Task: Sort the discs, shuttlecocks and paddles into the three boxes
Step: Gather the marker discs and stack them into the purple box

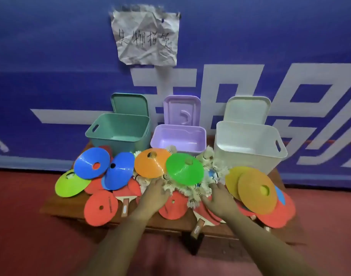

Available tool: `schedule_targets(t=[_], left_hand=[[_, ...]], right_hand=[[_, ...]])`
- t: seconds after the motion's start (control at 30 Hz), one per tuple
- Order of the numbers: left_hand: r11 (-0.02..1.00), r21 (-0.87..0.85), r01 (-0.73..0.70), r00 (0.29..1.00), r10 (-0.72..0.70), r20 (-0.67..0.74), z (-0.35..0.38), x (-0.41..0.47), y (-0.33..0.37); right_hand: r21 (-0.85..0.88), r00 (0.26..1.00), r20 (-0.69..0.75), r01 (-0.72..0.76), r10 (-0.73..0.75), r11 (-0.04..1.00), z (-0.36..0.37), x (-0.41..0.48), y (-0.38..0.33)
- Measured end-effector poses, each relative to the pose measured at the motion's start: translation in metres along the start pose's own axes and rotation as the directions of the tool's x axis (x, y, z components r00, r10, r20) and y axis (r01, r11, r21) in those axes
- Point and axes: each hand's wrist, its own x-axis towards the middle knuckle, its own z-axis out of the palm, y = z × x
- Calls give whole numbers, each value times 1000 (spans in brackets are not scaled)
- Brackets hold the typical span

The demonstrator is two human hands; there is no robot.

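Three open boxes stand at the table's back: a teal box (119,134), a purple box (178,141) and a white box (248,146). In front lies a heap of coloured discs, among them a blue disc (91,165), an orange disc (150,166), a green disc (183,171) and a yellow-orange disc (256,191). White shuttlecocks (192,193) are piled in the middle. Red paddles (124,198) lie under the discs. My left hand (153,196) and my right hand (218,198) reach into the shuttlecock pile from either side, fingers among the feathers.
The low wooden table (65,208) stands on a red floor (21,226) against a blue banner wall (51,56). Each box's lid leans behind it, such as the purple lid (181,110). A crumpled paper note (145,36) hangs above. A paddle handle (197,230) overhangs the front edge.
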Motion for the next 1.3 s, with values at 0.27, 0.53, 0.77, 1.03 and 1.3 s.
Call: schedule_targets(t=[0.27, 0.53, 0.77, 1.03, 1.3], left_hand=[[825, -442, 353, 933, -343, 107, 12, 78, -6], [649, -643, 407, 911, -340, 234, 9, 113, -4], [521, -816, 250, 963, -222, 154, -30, 145, 9], [431, -902, 39, 975, -216, -61, -144, 174, -19], [504, -864, 8, 917, -349, -195, -198, 168, -80]], right_hand=[[26, 997, -22, 70, -70, 997, 11, 101, -29], [157, 997, 71, -33, 22, 987, 29, 163, -52], [392, 996, -61, -42, 71, 919, -3, 176, -71], [506, 955, -295, 158, -2, 848, -20, 202, -130], [-1, 935, 119, 337, -334, 942, 60, 224, -172]])
